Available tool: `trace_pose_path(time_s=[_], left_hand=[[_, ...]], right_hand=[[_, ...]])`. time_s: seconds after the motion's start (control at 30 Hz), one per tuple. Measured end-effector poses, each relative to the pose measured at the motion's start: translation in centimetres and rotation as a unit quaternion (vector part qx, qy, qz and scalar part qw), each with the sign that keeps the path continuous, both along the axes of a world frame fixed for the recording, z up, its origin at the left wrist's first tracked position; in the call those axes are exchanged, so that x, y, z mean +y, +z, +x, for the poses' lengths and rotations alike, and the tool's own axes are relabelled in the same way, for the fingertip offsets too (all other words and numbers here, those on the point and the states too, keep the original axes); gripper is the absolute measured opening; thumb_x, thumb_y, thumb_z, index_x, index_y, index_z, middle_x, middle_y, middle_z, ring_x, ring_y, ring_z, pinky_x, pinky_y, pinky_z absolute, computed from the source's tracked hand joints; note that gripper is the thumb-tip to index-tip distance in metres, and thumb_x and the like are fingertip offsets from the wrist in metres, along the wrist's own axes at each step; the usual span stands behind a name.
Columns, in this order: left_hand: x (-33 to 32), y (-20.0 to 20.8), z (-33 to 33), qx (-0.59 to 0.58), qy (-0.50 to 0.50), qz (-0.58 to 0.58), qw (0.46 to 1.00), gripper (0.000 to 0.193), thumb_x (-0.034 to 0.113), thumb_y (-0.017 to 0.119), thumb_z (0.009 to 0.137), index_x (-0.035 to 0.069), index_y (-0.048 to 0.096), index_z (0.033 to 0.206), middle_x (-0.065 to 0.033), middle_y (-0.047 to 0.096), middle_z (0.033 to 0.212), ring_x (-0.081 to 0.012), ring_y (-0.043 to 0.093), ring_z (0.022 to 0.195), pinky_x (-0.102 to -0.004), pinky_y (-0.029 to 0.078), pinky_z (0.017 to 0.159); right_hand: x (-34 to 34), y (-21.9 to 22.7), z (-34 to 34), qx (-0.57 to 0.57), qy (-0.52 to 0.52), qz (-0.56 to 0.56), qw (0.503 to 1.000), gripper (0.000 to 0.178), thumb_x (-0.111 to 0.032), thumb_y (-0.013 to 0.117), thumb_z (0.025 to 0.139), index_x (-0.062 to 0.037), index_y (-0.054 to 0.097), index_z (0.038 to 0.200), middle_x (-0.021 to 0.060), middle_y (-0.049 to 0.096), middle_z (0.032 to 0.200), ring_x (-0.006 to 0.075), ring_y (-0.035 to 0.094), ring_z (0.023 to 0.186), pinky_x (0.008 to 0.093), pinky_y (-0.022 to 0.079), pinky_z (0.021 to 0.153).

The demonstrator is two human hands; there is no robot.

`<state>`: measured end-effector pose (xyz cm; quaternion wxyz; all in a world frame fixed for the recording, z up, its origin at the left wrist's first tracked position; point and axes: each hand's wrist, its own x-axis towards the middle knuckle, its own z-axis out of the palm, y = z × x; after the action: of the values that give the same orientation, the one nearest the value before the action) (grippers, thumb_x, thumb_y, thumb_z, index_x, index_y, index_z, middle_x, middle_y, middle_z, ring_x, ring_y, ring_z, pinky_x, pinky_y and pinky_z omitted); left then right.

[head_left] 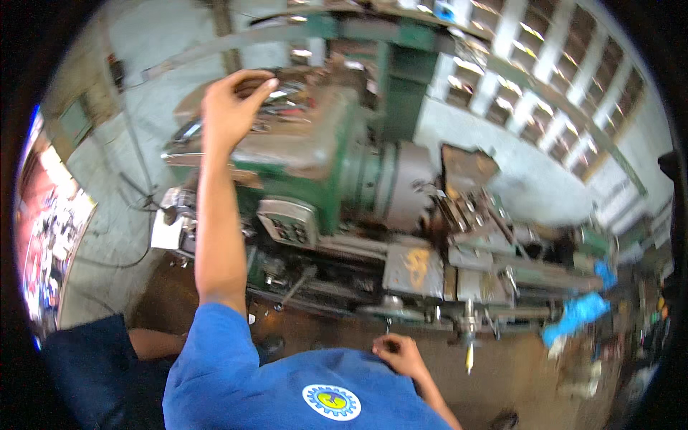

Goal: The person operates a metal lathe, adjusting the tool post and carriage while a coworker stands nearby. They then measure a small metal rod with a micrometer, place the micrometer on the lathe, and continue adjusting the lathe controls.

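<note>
My left hand (235, 107) is raised over the top of a green and grey lathe headstock (287, 150). Its fingers curve toward the thumb with a gap between them, and nothing shows in them. Beside it on the headstock lie several loose metal tools (290, 97), blurred. My right hand (403, 356) is low in front of me, loosely curled with a gap between thumb and finger and no object visible. Just above that hand is a small handle below the carriage handwheel (390, 309). A large grey chuck (412, 183) sits right of the headstock.
The tool post (466, 215) and carriage (414, 270) stand right of the chuck. Levers (294, 288) project from the lathe's front. Blue cloth or plastic (577, 315) hangs at the right end. Another person's dark sleeve (89, 373) and bare arm are at lower left.
</note>
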<state>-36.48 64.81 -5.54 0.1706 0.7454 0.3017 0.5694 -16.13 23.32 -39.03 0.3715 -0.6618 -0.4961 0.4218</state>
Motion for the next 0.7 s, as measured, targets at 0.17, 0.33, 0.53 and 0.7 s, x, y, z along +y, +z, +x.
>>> trace_pose_path(time_s=[0.17, 0.33, 0.53, 0.7], left_hand=[[-12.1, -6.8, 0.9, 0.342, -0.477, -0.09, 0.805, 0.048, 0.032, 0.084, 0.083, 0.001, 0.071, 0.117, -0.0127, 0.074, 0.112, -0.021, 0.072, 0.1, -0.0374, 0.056, 0.089], [-15.5, -21.6, 5.3, 0.48, -0.576, -0.294, 0.593, 0.054, 0.035, 0.083, 0.083, 0.004, 0.068, 0.123, -0.0147, 0.073, 0.115, -0.0274, 0.071, 0.105, -0.0377, 0.056, 0.09], [-20.5, -34.4, 6.9, 0.443, -0.377, -0.352, 0.733, 0.046, 0.034, 0.083, 0.081, 0.003, 0.07, 0.113, -0.018, 0.073, 0.109, -0.0323, 0.07, 0.104, -0.0429, 0.055, 0.089], [-23.9, -37.2, 9.6, 0.349, -0.267, -0.243, 0.865, 0.038, 0.028, 0.08, 0.083, 0.003, 0.067, 0.11, -0.0193, 0.066, 0.107, -0.039, 0.063, 0.104, -0.0488, 0.049, 0.094]], right_hand=[[-0.5, 1.7, 0.4, 0.052, -0.015, -0.032, 0.998, 0.019, -0.011, 0.077, 0.087, 0.0004, 0.074, 0.102, 0.0073, 0.076, 0.09, 0.0112, 0.069, 0.085, 0.0303, 0.056, 0.081], [-1.3, 3.4, 1.5, 0.051, -0.038, -0.029, 0.998, 0.019, -0.011, 0.076, 0.086, 0.0001, 0.074, 0.102, 0.0082, 0.076, 0.09, 0.0132, 0.071, 0.084, 0.0308, 0.057, 0.081], [-3.6, 6.6, 3.8, 0.053, -0.057, -0.051, 0.996, 0.022, -0.014, 0.076, 0.085, -0.0034, 0.074, 0.104, 0.0114, 0.077, 0.094, 0.0196, 0.074, 0.088, 0.035, 0.058, 0.083], [-5.5, 9.1, 6.7, -0.022, -0.107, 0.0, 0.994, 0.019, -0.009, 0.078, 0.084, 0.0015, 0.073, 0.1, 0.0082, 0.075, 0.088, 0.015, 0.071, 0.083, 0.0313, 0.056, 0.081]])
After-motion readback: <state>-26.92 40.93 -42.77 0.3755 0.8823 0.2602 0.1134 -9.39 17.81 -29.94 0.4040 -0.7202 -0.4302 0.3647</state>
